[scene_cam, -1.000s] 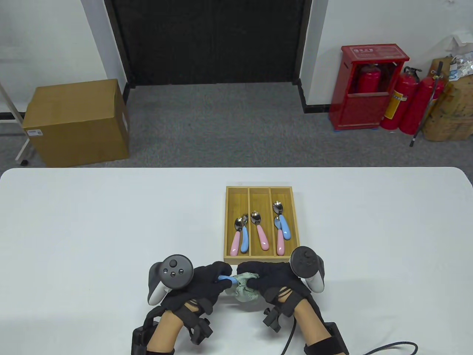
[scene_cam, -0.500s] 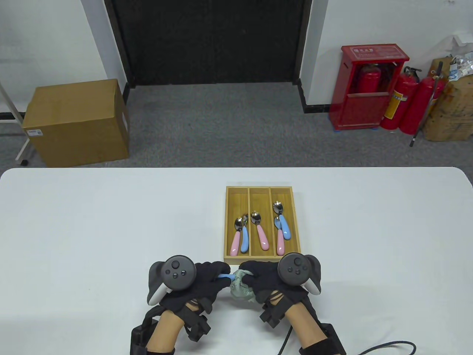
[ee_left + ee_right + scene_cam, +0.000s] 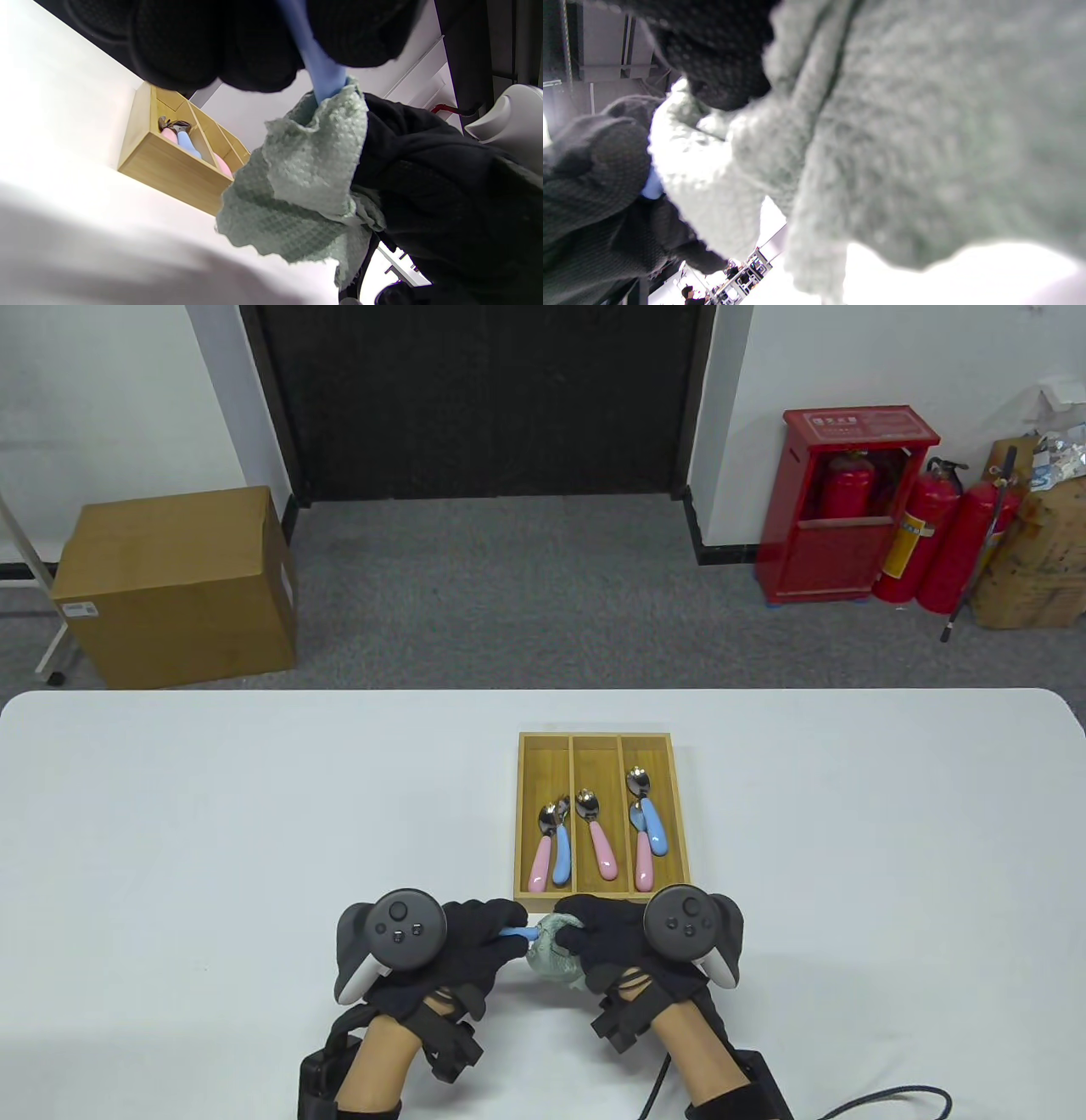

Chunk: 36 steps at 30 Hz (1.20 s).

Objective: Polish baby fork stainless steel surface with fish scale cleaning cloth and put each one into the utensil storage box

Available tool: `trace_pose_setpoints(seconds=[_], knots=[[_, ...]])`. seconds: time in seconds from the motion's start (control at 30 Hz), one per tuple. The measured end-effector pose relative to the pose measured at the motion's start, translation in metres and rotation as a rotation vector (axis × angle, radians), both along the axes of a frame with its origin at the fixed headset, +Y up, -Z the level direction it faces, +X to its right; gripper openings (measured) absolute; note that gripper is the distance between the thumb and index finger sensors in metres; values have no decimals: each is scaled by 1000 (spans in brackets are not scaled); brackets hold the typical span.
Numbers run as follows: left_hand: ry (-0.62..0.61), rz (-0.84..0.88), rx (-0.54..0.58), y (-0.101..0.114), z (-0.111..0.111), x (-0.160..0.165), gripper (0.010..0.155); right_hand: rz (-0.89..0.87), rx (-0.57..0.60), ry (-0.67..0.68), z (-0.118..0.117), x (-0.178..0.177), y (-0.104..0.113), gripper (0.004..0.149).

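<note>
L hand [image 3: 475,937]: you pinch the blue handle of the baby fork [image 3: 519,934], just above the desk [image 3: 212,831].
R hand [image 3: 615,942]: yr fingers clench the green cloth [image 3: 551,957] round the fork's metal end; tines hidden.
Storage box [image 3: 594,742]: just beyond yr hands, w/ five pink & blue utensils across 3 compartments.

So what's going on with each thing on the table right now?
Left hand: grips the blue handle.
Blue-handled fork: held, metal end hidden inside the cloth.
Green cloth: bunched around the fork's end.
Right hand: grips the cloth.
Storage box: open, five utensils inside: two left, one middle, two right.
</note>
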<state>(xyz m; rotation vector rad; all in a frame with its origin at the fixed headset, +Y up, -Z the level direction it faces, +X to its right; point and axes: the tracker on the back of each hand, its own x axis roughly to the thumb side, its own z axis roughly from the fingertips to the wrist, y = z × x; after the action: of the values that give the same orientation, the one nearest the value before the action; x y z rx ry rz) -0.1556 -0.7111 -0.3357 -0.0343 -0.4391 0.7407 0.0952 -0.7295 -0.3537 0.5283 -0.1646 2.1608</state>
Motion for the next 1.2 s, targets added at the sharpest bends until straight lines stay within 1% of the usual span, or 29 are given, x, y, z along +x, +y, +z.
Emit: trace_pose_setpoints(seconds=[0.2,0.37,0.43,0.47,0.53,0.6,0.7,0.73,0.87,0.9,1.03,1.2], knots=[[10,15,-5,0,-1,-1,49,-32,-13,-51,0,2,0,47],[12,40,-10,0,-1,-4,50,-88,-42,-127,-2,11,-4,46],[5,54,-12,0,-1,-3,50,-131,-78,-106,-4,15,-7,45],[3,55,-12,0,0,-2,50,-144,-92,-124,-3,16,-8,45],[5,43,-6,0,0,-1,50,-135,-83,-132,-3,16,-9,45],[6,54,-6,0,0,-4,49,-138,-64,-86,-4,15,-9,45],[-14,69,0,0,0,-9,48,-202,-78,76,-7,10,-13,45],[-23,66,1,0,0,-10,48,-194,-71,100,-7,8,-13,45],[-47,43,-9,-3,0,-9,48,-61,-15,152,-5,0,-10,46],[-47,36,-10,-4,0,-8,48,-36,-16,139,-4,0,-10,46],[-23,27,-5,-2,0,-5,48,19,36,1,-1,2,-3,46],[5,17,22,5,2,-2,49,1,39,-112,1,6,2,45]])
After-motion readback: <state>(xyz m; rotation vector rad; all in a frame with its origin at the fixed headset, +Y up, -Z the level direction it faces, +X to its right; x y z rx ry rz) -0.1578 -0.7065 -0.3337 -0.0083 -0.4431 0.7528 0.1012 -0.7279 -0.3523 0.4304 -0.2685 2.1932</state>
